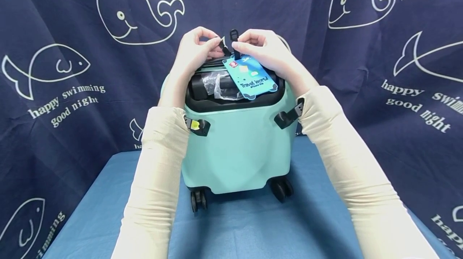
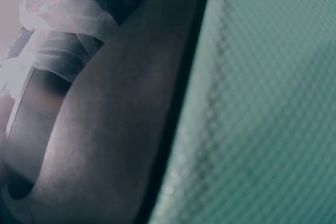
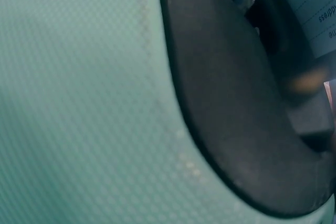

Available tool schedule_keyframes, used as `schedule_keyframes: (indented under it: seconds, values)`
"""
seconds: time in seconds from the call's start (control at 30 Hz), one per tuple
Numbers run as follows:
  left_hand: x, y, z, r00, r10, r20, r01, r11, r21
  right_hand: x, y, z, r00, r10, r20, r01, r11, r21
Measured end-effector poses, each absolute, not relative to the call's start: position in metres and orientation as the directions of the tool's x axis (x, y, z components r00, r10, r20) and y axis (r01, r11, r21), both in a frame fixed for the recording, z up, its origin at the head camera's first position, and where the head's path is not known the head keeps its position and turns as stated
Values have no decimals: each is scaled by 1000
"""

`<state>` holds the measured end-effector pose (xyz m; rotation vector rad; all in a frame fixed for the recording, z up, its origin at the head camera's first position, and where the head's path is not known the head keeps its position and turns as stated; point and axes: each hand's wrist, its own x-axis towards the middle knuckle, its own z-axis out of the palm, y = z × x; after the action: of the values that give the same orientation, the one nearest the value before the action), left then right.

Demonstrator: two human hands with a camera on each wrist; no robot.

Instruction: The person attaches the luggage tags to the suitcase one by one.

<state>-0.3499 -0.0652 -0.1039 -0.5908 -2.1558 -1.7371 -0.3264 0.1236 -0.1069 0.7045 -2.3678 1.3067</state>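
Observation:
A mint-green suitcase point(image 1: 236, 150) with a black recessed top panel point(image 1: 231, 107) stands upright on its wheels. From its top hangs a blue luggage tag point(image 1: 253, 80) printed "Travel World". My left hand point(image 1: 195, 52) pinches one end of the tag's black strap point(image 1: 226, 49) between thumb and fingers. Beside it, my right hand point(image 1: 262, 48) pinches the strap near its buckle point(image 1: 234, 35), which points up. Both hands are above the suitcase top. In the right wrist view, the tag's lined back point(image 3: 315, 11) shows the word "address"; the wrist views barely show the fingers.
Clear plastic wrap point(image 1: 218, 84) covers part of the suitcase handle. Black wheels point(image 1: 198, 200) rest on a blue-covered table point(image 1: 235, 231). A dark blue curtain point(image 1: 249, 1) with whale and fish drawings hangs behind and at the sides. Small black wrist cameras point(image 1: 287, 118) sit at both cuffs.

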Motion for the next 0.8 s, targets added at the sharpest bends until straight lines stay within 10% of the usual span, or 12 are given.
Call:
schedule_keyframes:
  seconds: [0.8]
  values:
    - [-349, -67, -107, -856, 177, 485, 515, 369, 774, -329, 126, -108, -790, -268, 551, -612, 306, -729]
